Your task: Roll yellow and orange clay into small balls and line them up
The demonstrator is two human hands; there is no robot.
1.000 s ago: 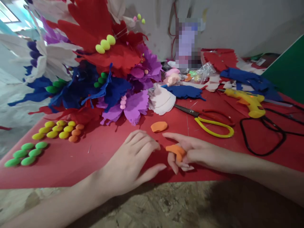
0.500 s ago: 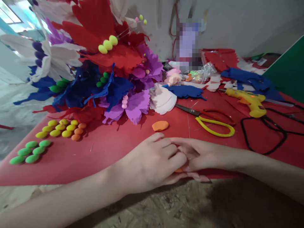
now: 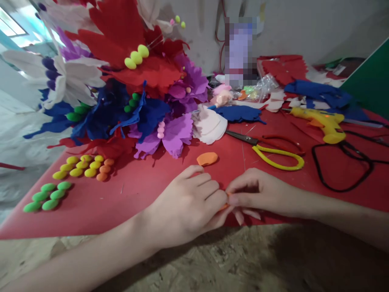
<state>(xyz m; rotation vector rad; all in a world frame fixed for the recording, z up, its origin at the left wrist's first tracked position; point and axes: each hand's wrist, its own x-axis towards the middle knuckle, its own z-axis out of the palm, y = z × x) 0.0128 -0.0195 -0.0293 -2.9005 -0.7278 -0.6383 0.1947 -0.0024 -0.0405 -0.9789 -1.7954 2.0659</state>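
A small orange piece, perhaps clay (image 3: 225, 206), shows between my two hands at the front of the red table (image 3: 133, 211). Curled over it from the left is my left hand (image 3: 194, 202), its fingers closed and hiding most of the piece. The thumb and index finger of my right hand (image 3: 255, 194) pinch the piece's right side; its lower fingers stretch out beneath. Just beyond my left hand lies an orange lump (image 3: 207, 158), touched by neither hand. Three orange beads (image 3: 105, 170) stand in a row beside several yellow beads (image 3: 82, 165) and green beads (image 3: 48, 196).
Scissors (image 3: 273, 152) with red and yellow handles lie beyond my right hand. A yellow glue gun (image 3: 325, 121) with a black cord sits at right. Fabric flowers or butterflies (image 3: 121, 77) pile up at back left. Blue fabric (image 3: 319, 93) and plastic bags (image 3: 261, 87) lie behind.
My right hand has drawn back slightly to the right, from overlapping my left fingers to a fingertip pinch on the orange piece. The view has shifted a little.
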